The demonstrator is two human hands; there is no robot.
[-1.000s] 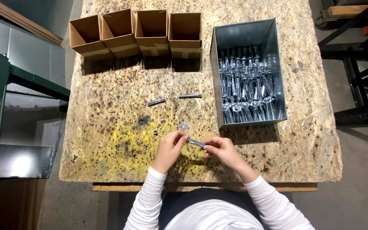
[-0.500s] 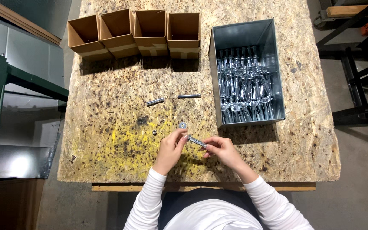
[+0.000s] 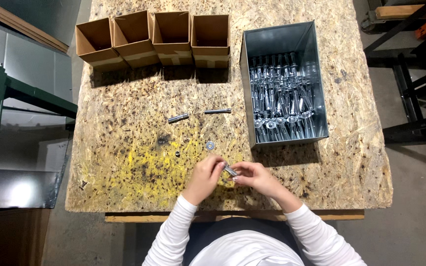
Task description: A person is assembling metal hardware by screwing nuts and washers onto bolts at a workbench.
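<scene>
Head view, looking straight down on a chipboard table. Far above and left of the fingers: a row of four open brown cardboard boxes along the far edge, sides touching, each square in plan; what lies inside them cannot be told from here. No labels or signs legible on them. Left hand: fingers curled, tips pinched on the left end of a short metal bolt. Right hand: fingers likewise closed on the right end of the same bolt, so the bolt sits tilted between both sets of fingertips, near the table's near edge. Just above the left fingers: a flat washer lying loose; further left of it a small dark nut. Higher up, between fingers and boxes: a short sleeve piece and a longer bolt, apart from each other. Above and right of the right fingers: a grey sheet-metal bin, rectangular, open-topped, holding many shiny bolts laid lengthwise, heads toward the near wall. Right of the right hand the board runs bare up to its right edge; bare yellow-stained board also lies left of the left hand. Beyond the right edge, dark metal frames stand on the floor.
</scene>
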